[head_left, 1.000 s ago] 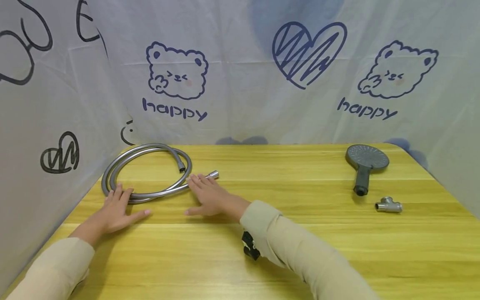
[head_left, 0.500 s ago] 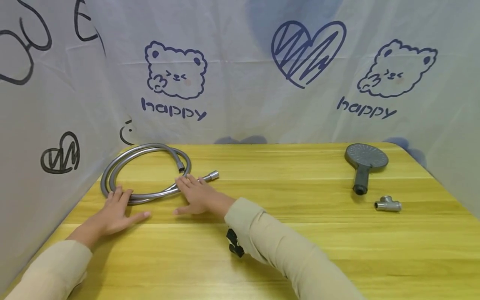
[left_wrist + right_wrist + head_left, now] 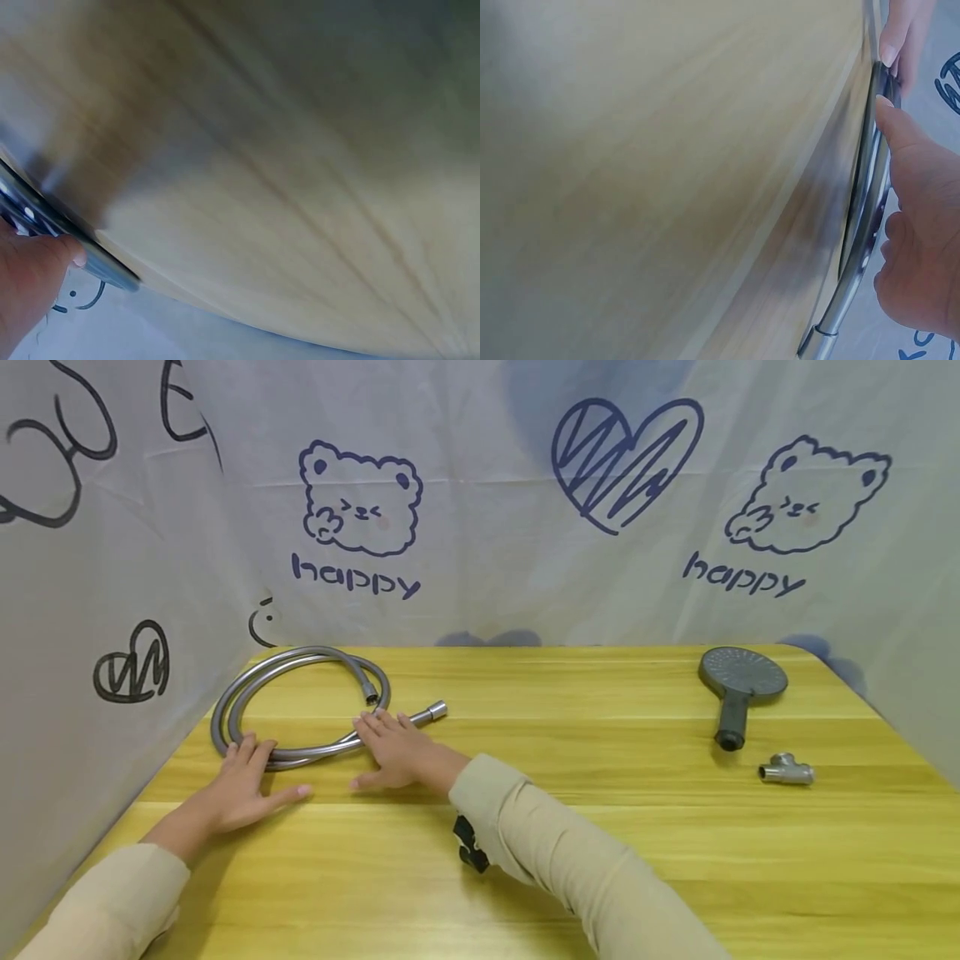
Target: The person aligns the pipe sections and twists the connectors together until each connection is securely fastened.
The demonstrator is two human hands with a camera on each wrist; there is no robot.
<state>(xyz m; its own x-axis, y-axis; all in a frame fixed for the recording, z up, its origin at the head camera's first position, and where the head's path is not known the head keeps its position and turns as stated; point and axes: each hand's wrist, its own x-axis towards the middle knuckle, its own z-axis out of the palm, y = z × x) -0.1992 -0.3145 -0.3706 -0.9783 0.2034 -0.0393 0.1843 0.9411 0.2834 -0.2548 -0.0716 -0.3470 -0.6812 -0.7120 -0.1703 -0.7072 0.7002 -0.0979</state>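
Observation:
A grey metallic shower hose (image 3: 315, 750) lies coiled on the left of the table, both end fittings showing. My left hand (image 3: 242, 789) rests its straight fingertips on the coil's near left side, thumb spread to the right. On the near right side, the extended fingers of my right hand (image 3: 397, 750) touch the hose close to where its strands cross. The chrome end fitting (image 3: 438, 710) sticks out past that hand. In the right wrist view, the hose (image 3: 862, 247) runs beside my right hand (image 3: 926, 217), and my left hand (image 3: 901, 34) is at its far end.
A dark grey shower head (image 3: 744, 672) lies at the back right, handle towards me. Just in front of it is a small metal tee fitting (image 3: 786, 769). Printed white cloth (image 3: 480, 552) hangs behind and to the left of the wooden table (image 3: 570, 843).
My right hand has slid left along the hose, away from the chrome end fitting, then stayed there. My left hand keeps its place on the coil. The head view has shifted slightly.

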